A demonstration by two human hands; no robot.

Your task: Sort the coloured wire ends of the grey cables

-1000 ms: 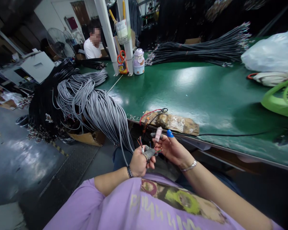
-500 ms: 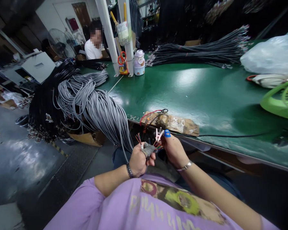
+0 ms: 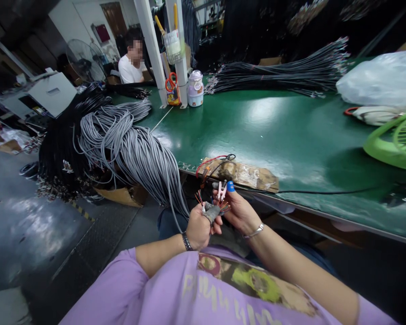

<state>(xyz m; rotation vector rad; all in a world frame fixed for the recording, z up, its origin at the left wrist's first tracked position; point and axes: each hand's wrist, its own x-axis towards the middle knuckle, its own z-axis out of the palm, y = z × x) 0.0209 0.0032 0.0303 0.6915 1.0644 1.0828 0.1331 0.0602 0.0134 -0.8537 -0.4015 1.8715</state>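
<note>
Fingers of my left hand are wrapped round the end of a grey cable, whose thin coloured wires fan out. Grey tape or cloth covers part of that hand's fingers. My right hand is closed on a small pale pink clip, close above the wires; a blue cover sits on its thumb. Just beyond both hands, a worn wooden board with red and black leads lies at the bench edge. Small details between the fingertips are hidden.
Grey cables hang over the left edge of the green bench. Black cables lie along its back. A purple bottle stands by the posts. At right are a plastic bag and green fan. A person sits behind.
My right hand has moved left and slightly down with the clip, closer to my left hand and the wires. The clip's legs look closer together.
</note>
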